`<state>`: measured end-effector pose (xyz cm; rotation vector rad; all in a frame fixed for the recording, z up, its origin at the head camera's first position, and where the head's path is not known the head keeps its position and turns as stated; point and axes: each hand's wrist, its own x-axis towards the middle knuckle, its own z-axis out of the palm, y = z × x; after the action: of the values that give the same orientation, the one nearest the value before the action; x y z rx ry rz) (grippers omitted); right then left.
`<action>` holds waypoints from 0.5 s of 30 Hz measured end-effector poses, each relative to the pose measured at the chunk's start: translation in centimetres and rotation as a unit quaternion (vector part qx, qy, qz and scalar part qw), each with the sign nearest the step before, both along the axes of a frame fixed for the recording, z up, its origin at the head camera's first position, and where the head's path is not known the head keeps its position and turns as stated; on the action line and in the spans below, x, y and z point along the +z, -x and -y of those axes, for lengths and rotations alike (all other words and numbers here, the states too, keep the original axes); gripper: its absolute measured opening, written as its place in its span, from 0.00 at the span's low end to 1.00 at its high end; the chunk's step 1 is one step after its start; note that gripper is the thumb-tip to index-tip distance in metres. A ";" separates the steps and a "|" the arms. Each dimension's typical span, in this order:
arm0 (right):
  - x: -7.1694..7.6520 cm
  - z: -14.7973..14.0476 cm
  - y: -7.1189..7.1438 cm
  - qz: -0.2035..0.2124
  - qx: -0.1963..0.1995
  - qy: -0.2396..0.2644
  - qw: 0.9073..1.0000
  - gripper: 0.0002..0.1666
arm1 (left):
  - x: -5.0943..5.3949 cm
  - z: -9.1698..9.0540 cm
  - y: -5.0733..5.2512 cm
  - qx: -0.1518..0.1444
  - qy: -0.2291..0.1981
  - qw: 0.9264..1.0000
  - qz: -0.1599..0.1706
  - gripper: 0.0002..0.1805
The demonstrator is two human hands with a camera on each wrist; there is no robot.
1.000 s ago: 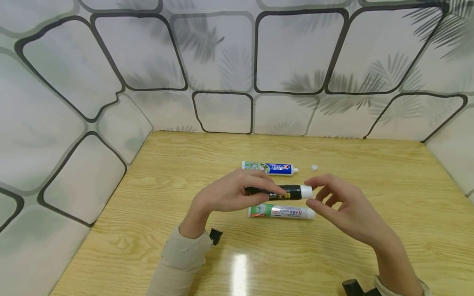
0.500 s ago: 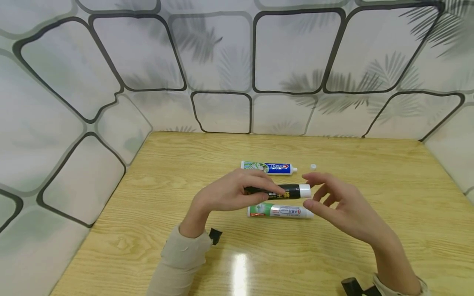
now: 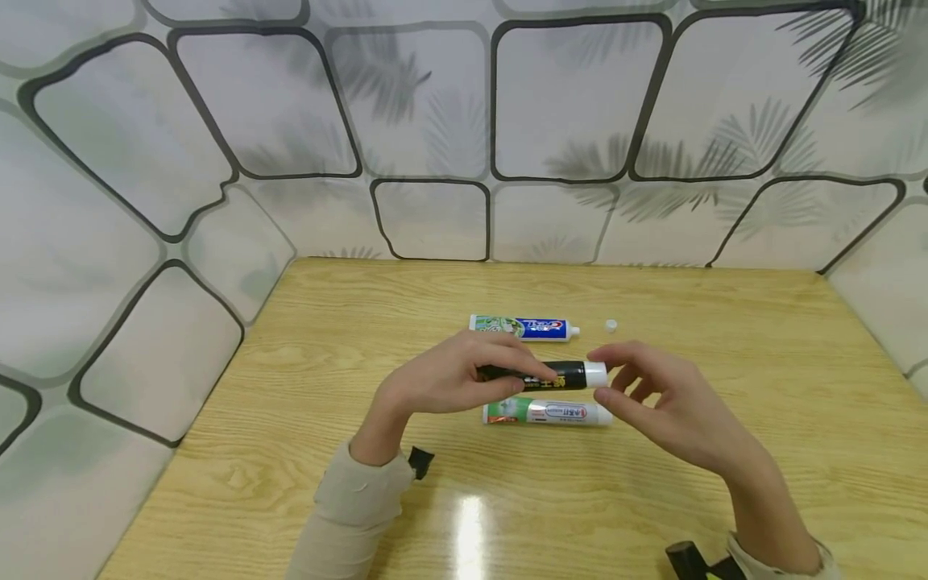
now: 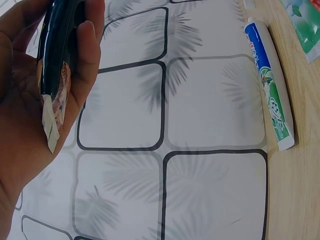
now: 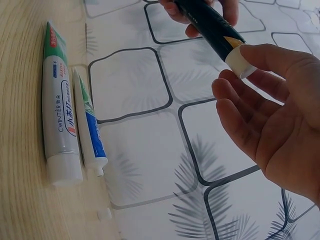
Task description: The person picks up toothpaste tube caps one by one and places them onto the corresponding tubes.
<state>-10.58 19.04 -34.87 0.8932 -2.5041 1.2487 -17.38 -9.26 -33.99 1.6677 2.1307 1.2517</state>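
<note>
Over the wooden table [image 3: 326, 330], the left hand [image 3: 460, 376] grips the dark tube [image 3: 573, 375] in the air, round its body, seemingly to leave one end free; the right hand [image 3: 667, 407] pinches that end. Below, on the near side, lies a silver-green tube [image 3: 547, 412], with a smaller blue-green tube [image 3: 547, 329] farther off, roughly parallel, perhaps for easy reach. A white cap [image 3: 596, 374] sits on the dark tube, between right thumb and finger; a loose cap [image 3: 611, 325] lies near the blue-green tube's uncovered nozzle [image 3: 575, 332], probably its own.
</note>
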 end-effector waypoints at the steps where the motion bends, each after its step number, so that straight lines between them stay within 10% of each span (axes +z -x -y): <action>1: 0.0 0.0 0.0 0.002 -0.001 -0.001 1.000 0.24 | 0.0 0.0 0.0 -0.001 0.000 1.000 0.000 0.16; 15: 0.1 0.2 0.1 0.003 -0.007 0.006 1.000 0.21 | 0.1 -0.1 -0.1 0.009 0.003 1.000 -0.007 0.15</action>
<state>-10.65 18.84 -34.79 0.8690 -2.5005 1.2611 -17.28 -9.15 -33.88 1.6639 2.1596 1.2397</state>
